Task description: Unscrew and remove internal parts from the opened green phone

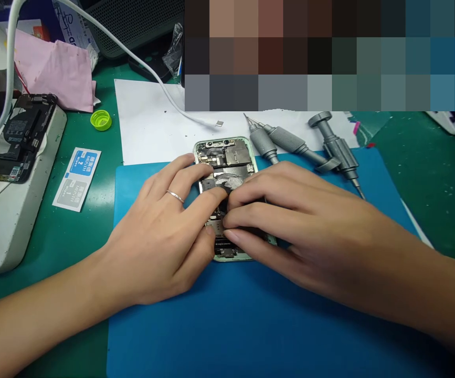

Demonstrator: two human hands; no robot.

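Phone [240, 156] x1, opened, under spread L hand [156, 226] & bunched R hand [314, 223] (hold unclear), 3 screwdrivers [288, 139] nr.

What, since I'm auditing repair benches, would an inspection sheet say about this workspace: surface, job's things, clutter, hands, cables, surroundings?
Surface: blue mat on a green tabletop; white paper at its far edge.
Job's things: opened phone on the mat, internals exposed; three grey screwdrivers beyond it.
Clutter: green cap, wipes packet, pink sheet.
Hands: left hand along the phone's left side; right hand over its right, any grip hidden.
Cables: white cable, plug end over the paper.
Surroundings: second opened phone, left; far right background pixelated.
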